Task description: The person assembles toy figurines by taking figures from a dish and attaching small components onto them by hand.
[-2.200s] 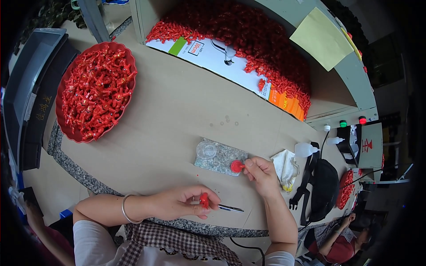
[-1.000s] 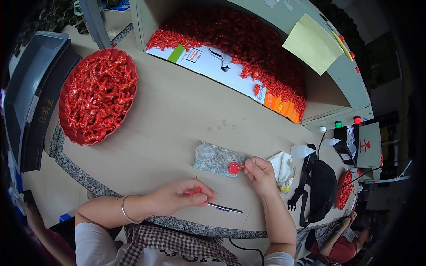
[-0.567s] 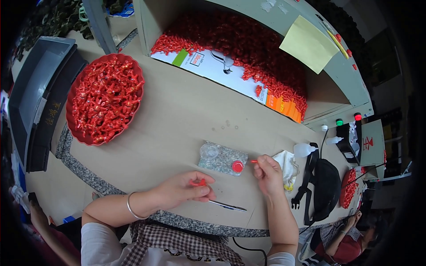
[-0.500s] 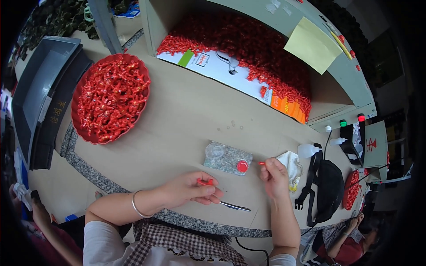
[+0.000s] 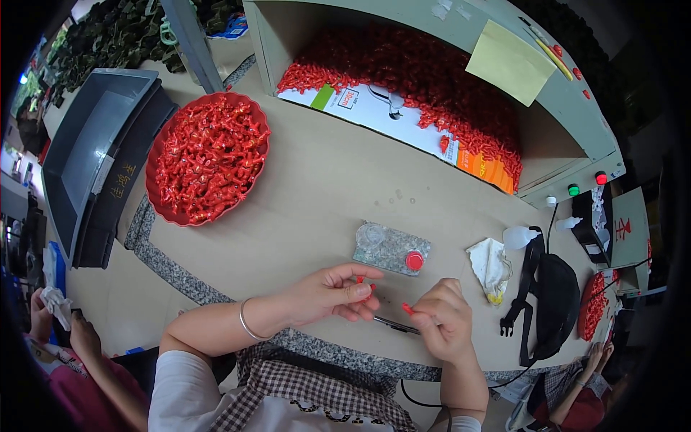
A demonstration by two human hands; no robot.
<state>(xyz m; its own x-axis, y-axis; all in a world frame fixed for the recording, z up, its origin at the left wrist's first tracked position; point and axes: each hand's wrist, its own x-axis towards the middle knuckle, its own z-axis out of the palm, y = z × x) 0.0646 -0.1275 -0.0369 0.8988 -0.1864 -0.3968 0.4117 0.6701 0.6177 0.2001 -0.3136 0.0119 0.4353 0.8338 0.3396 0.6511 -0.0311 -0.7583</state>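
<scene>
My left hand (image 5: 338,294), a bracelet on its wrist, holds a small red plastic piece (image 5: 360,279) between thumb and fingers. A second small red piece (image 5: 408,308) is pinched in my right hand (image 5: 446,317), just to the right of the left one. Both hands are above the near part of the table. Beyond them lies a speckled stone slab (image 5: 389,257) bearing a clear round dish (image 5: 370,234) and a small round red cup or cap (image 5: 414,261). A thin dark and silver tool (image 5: 394,325) rests between the hands, partly hidden by the right.
At left stand a scalloped red bowl (image 5: 265,155) full of red pieces and stacked grey bins (image 5: 72,165). A shelf holds a heap of red pieces (image 5: 403,65) behind cardboard. To the right are a stained cloth (image 5: 489,268), a white bottle (image 5: 518,237) and a black waist bag (image 5: 554,299).
My right hand has come down and inward with its red piece, nearer the left hand. The left hand's fingers have extended. The whole view has shifted slightly.
</scene>
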